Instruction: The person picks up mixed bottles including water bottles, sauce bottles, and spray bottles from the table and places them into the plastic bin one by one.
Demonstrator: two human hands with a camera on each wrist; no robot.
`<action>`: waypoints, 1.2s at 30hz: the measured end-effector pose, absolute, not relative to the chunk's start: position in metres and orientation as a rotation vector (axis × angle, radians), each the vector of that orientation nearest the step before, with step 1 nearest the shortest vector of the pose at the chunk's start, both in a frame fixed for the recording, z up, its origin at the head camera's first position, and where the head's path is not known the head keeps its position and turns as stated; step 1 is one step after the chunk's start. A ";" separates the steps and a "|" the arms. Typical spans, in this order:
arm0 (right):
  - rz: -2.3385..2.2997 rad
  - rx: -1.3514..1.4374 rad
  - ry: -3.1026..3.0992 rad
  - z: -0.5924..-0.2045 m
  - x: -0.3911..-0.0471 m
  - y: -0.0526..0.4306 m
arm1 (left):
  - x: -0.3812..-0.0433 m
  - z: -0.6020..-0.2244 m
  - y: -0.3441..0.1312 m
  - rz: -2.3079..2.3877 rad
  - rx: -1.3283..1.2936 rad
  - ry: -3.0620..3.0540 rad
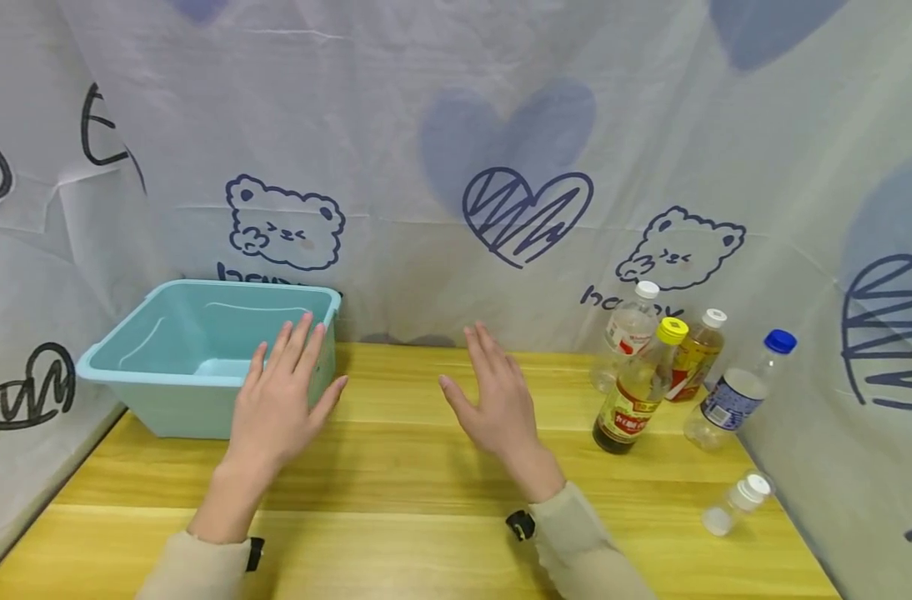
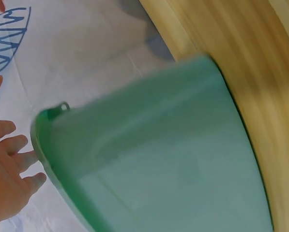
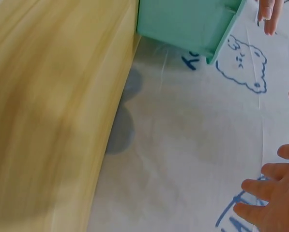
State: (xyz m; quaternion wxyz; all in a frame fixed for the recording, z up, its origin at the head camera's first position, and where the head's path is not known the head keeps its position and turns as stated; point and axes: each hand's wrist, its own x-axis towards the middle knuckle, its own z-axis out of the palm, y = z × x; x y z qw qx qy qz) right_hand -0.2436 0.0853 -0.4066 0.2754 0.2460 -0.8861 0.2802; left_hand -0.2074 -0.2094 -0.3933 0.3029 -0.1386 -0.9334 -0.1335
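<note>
My left hand (image 1: 276, 408) is raised in front of the teal plastic basin (image 1: 171, 408), fingers straight and holding nothing. In the head view it overlaps the basin's right front corner. The left wrist view shows the basin's side wall (image 2: 173, 154) beside that hand's spread fingers (image 2: 13, 145). Over the middle of the table my right hand (image 1: 497, 400) is also raised, fingers extended, thumb apart, with nothing in it. Nearest to it stands a sauce bottle (image 1: 628, 408) with a yellow cap and dark liquid at the bottom.
Around the sauce bottle stand a clear bottle with a white cap (image 1: 628, 333), an amber-labelled bottle (image 1: 696, 358) and a blue-capped bottle (image 1: 729, 404). A small clear bottle (image 1: 737, 504) is nearer the right edge. A printed cloth (image 1: 396, 275) hangs behind the wooden table (image 1: 396, 483).
</note>
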 end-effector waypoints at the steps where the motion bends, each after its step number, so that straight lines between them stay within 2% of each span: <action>1: 0.758 0.669 -2.384 -0.405 -0.244 0.082 | -0.207 -0.392 -0.214 -0.345 -0.373 -2.480; 36: 0.516 0.886 -2.689 -0.376 -0.270 -0.035 | -0.202 -0.358 -0.384 0.039 -0.385 -2.822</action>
